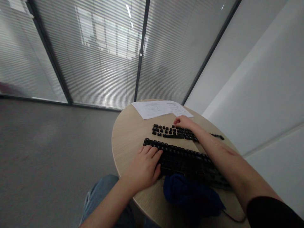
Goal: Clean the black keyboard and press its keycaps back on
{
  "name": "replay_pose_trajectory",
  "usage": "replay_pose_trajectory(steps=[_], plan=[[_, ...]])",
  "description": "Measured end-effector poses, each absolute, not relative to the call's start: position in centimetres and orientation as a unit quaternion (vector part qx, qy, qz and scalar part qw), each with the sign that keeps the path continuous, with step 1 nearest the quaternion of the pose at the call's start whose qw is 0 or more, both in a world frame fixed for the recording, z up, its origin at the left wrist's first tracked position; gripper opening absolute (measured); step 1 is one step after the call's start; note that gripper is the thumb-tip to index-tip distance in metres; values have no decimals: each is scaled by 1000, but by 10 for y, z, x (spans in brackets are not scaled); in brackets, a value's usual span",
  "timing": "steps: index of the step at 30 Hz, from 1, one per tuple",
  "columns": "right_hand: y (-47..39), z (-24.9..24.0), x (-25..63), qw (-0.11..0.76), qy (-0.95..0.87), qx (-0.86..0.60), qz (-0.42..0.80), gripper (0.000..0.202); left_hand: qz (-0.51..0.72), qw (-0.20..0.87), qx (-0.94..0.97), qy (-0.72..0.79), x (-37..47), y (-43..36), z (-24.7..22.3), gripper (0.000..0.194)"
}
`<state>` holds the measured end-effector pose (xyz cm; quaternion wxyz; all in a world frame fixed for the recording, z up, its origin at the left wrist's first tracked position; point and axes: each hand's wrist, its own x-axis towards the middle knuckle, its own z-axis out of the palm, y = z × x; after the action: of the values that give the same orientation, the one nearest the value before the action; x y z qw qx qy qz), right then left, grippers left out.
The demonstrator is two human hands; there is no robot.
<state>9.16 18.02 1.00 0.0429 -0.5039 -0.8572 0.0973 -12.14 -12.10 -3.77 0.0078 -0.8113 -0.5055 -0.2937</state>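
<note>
A black keyboard [185, 161] lies across the near part of the round table, with dark bare areas where keycaps are off. My left hand [147, 163] grips its left end, fingers over the top and thumb at the near side. Beyond the keyboard, loose black keycaps [174, 136] are laid out in rows. Over the back row, my right hand [183, 122] reaches with its fingers curled and pinched together; whatever is between the fingertips is too small to make out. My right forearm hides part of the rows and the keyboard's right side.
Printed paper sheets [153, 109] lie at the table's far edge. A blue cloth [190, 196] sits in front of the keyboard, with a dark cable [235, 219] beside it. The round wooden table [123, 133] stands near a glass partition with blinds [106, 63] and a white wall [268, 79].
</note>
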Motion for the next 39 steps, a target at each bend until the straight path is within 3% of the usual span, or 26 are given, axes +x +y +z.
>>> replay_pose_trajectory(steps=[12, 18, 21, 27, 39], plan=[[173, 2, 82, 54, -861, -498, 91, 13, -288, -2, -809, -513, -121, -119, -39, 38], [134, 26, 80, 130, -862, -484, 73, 19, -275, -1, -814, -511, -122, -120, -37, 41], [84, 38, 85, 182, -868, -446, 120, 20, -283, 9, -812, -511, -123, -120, -37, 40], [-6, 31, 84, 132, -907, -354, 186, 16, -303, 42, -795, -524, -124, -120, -40, 34], [-20, 6, 82, 130, -913, -345, 172, 13, -300, 35, -793, -529, -122, -122, -37, 34]])
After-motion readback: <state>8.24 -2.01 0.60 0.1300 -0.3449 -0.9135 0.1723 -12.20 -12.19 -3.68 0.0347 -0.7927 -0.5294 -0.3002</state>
